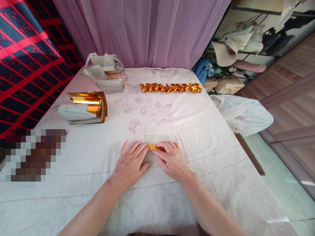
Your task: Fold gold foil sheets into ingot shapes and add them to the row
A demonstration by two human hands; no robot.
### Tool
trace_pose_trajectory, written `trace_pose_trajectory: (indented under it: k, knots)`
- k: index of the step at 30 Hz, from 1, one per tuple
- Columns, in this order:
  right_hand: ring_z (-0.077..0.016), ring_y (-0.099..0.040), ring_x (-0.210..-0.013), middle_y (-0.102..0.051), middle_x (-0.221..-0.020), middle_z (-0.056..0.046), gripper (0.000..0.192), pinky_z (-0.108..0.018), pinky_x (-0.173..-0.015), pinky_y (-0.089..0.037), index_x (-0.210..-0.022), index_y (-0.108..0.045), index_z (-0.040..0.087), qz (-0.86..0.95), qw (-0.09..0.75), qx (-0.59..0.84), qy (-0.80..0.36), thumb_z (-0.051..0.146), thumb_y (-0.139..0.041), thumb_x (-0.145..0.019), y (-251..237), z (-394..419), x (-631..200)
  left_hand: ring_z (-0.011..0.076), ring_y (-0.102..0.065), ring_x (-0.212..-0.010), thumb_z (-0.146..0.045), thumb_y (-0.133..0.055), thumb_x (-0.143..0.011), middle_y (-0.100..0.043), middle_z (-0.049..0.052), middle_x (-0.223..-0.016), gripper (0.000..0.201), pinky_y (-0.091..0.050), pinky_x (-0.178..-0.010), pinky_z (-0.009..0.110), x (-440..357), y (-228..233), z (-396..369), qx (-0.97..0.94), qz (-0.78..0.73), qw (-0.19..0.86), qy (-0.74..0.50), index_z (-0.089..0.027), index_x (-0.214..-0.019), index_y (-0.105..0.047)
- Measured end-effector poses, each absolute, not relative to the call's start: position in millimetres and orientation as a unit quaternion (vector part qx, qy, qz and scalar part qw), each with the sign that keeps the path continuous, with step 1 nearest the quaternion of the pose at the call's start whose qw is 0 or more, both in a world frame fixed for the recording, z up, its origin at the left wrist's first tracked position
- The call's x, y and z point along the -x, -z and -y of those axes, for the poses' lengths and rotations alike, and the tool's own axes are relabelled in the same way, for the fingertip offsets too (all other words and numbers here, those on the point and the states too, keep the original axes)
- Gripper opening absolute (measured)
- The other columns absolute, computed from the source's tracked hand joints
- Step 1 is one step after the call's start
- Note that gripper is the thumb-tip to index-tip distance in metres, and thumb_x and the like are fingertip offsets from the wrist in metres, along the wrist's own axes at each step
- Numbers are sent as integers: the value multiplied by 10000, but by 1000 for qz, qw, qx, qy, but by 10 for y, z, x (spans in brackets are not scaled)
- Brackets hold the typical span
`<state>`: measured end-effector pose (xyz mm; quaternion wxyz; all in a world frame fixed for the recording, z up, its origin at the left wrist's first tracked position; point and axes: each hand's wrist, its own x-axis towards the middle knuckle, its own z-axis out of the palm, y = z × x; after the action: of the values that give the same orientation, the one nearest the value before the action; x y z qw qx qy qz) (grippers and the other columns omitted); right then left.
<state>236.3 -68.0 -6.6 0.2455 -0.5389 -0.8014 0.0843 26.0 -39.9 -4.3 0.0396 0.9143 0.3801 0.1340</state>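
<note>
Head view: we are seeing two bare hands working over a cloth-covered surface (216, 154). Gold strip (153, 147), small and narrow, is lying between them at the near middle, just in front of a pale sheet (159, 137). Right hand (173, 160) is holding the strip's right end, grip narrow, thumb and fingers closing on it. Left hand (131, 165) is resting palm down, grip wide, thumb standing off, fingertips touching the strip's left end; we aren't seeing it pinching anything.

Farther back, we are noting a row of folded gold pieces (171, 88), sitting crosswise. Left of that, a clear plastic bag (118, 82) is holding papers. Nearer us, a curled stack of gold and white sheets (103, 108) is standing apart from the hands. Pixelated patch (36, 157) is covering something at far left; we can't tell what. Purple curtain (137, 29) is hanging behind; a rack at right is carrying shoes (256, 41) and a cap (225, 49).
</note>
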Motion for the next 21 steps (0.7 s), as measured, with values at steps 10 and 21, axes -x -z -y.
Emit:
trace_pose_trajectory:
  k: [10, 21]
  knots:
    - [-205, -546, -907, -668, -1005, -47, 205, -381, -821, -362, -1042, -733, 241, 822, 241, 514, -33, 183, -617, -884, 47, 699, -2340, 284, -508, -1300, -395, -485, -979, -618, 75, -1369, 434, -155, -1198, 555, -305, 9, 428, -908, -395, 27, -135, -165, -1337, -568]
    - [-197, -559, -894, -685, -944, -39, 182, -378, -814, -371, -1004, -723, 215, 827, 252, 503, -22, 166, -578, -905, 31, 727, -2318, 309, -509, -1295, -412, -504, -956, -609, 121, -1360, 461, -186, -1185, 555, -309, 3, 431, -900, -412, 15, -142, -142, -1320, -583]
